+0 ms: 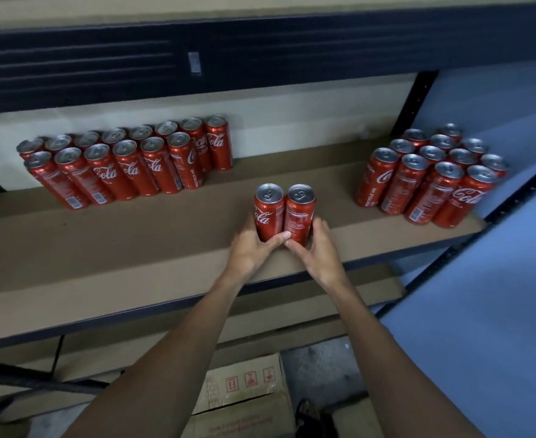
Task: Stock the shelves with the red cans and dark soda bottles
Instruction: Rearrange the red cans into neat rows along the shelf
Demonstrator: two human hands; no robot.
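Two tall red cans stand upright side by side on the brown shelf board [133,248], near its front edge. My left hand [254,245] grips the left can [267,210] low on its side. My right hand [318,248] grips the right can [299,210] the same way, and the two thumbs meet in front of the pair. Several red cans [127,162] stand in two rows at the back left of the shelf. Another cluster of red cans [434,178] fills the right end. No dark soda bottles are in view.
A dark metal beam [260,55] of the shelf above runs overhead. A black upright post [418,99] stands at the back right, a blue wall [497,311] beside it. A cardboard box [247,393] sits on the floor below, under a lower shelf board.
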